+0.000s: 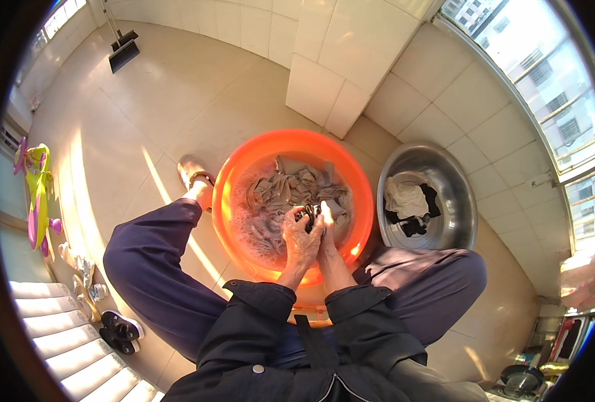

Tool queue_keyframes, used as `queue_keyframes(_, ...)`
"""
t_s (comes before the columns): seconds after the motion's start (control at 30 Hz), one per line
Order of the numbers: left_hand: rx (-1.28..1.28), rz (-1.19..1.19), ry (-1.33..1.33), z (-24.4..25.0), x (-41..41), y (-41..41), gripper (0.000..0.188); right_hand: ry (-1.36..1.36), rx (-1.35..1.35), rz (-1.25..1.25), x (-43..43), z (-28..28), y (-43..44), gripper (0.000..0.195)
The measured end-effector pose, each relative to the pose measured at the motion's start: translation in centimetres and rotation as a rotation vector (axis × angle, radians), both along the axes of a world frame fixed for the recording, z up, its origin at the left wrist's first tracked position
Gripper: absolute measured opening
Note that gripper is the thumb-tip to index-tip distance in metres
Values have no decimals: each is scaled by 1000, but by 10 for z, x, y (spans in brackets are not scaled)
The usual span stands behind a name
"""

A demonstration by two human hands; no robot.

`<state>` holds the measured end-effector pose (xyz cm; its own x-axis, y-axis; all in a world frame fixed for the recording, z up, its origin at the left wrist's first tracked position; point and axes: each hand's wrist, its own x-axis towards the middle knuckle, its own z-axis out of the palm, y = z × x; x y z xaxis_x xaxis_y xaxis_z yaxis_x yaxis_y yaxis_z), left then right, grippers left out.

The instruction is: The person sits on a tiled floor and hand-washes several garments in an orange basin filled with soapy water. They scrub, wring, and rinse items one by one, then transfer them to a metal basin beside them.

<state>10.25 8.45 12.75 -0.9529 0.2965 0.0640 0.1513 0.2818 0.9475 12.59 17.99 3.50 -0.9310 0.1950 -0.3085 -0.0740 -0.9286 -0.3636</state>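
My left hand (300, 236) and my right hand (327, 228) are pressed close together over an orange plastic basin (293, 138). Between them is a small dark piece of cloth (308, 217), mostly covered by the fingers, and both hands grip it. Beneath lies a crumpled grey-brown garment (287, 186) in soapy water (257, 236). Foam lines the left side of the water. A metal basin (450, 221) stands just right of the orange one. Inside it are a crumpled white cloth (407, 198) and black cloth (430, 198).
A tiled wall (458, 115) and its projecting corner (327, 95) rise beyond the basins. Black shoes (119, 331) and a white slatted surface (86, 346) are at lower left. A green and purple scooter (38, 196) stands farther left. A broom and dustpan (123, 53) are at the upper left.
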Motion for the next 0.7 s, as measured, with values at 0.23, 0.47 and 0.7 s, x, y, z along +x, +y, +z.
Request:
queue_keyframes(0.23,100,75,12,-43,16,-7,27,-324,491,-197,4,7,-35,35)
queue_keyframes(0.47,124,204,-294,-70,-26,-16,23,-386,984,-244,5,7,-43,33)
queue_keyframes(0.7,-441,122,-553,-88,-53,-62,36,-674,1619,552,14,62,-38,52)
